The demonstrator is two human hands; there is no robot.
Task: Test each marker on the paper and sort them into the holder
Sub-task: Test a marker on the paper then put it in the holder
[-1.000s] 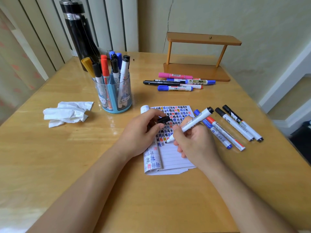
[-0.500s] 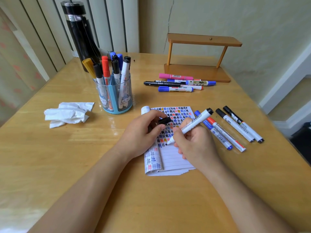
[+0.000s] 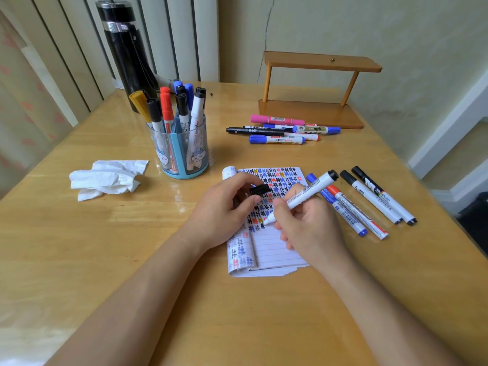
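Uncapped white marker (image 3: pixel 306 192), pinched in the curled fingers of the right hand (image 3: pixel 309 225), slanted with its black rear end up and away from the wrist, tip down on the paper (image 3: pixel 274 249) just left of the knuckles, seemingly touching. Black cap (image 3: pixel 260 190) pinched between thumb and fingertips of the left hand (image 3: pixel 224 210), close beside the right hand, over the upper part of the sheet, crowded with small coloured test marks. Blank lined rows under the heel of the right hand. Just right of the right hand, four capped markers (image 3: pixel 375 200) side by side on the table (image 3: pixel 79 260): blue, red, two black. Beyond the left hand, a clear holder (image 3: pixel 182 154), upright, packed with markers, caps up. Farther ahead of the right hand, a loose bunch of markers (image 3: pixel 280 130) in front of a wooden rack (image 3: pixel 311 112). Well left of the left hand, a crumpled tissue (image 3: pixel 108 179). Behind the holder, a tall black flask (image 3: pixel 124 48).
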